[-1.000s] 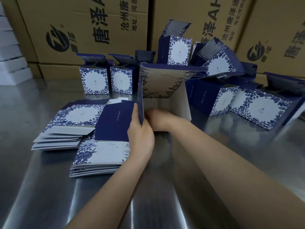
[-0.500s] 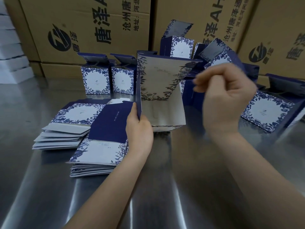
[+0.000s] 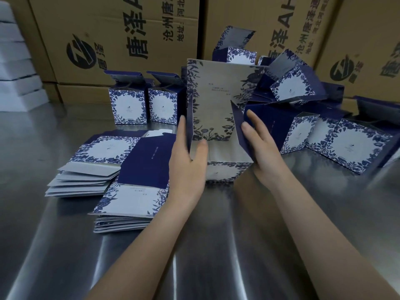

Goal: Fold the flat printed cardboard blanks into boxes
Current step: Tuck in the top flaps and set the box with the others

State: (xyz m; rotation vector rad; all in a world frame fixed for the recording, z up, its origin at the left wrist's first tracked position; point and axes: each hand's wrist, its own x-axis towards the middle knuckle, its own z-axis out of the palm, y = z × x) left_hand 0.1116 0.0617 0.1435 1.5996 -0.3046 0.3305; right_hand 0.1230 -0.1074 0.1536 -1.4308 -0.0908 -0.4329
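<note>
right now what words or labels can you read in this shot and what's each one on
"唐泽" by a logo, "沧州唐", "地址:河北": left shipping carton
"泽AH", "沧州唐泽通": middle shipping carton
"唐泽" by a logo, blurred: right shipping carton
Too small to read: fine print on the half-folded box and the top flat blank

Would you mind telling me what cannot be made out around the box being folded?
In the head view:
- Print on the half-folded box: too small to read.
- Its left outer wall: covered by the left hand.
- Nearer blank stack count: lower sheets covered by the top sheet.
- Rightmost finished box: cut by the frame edge.
</note>
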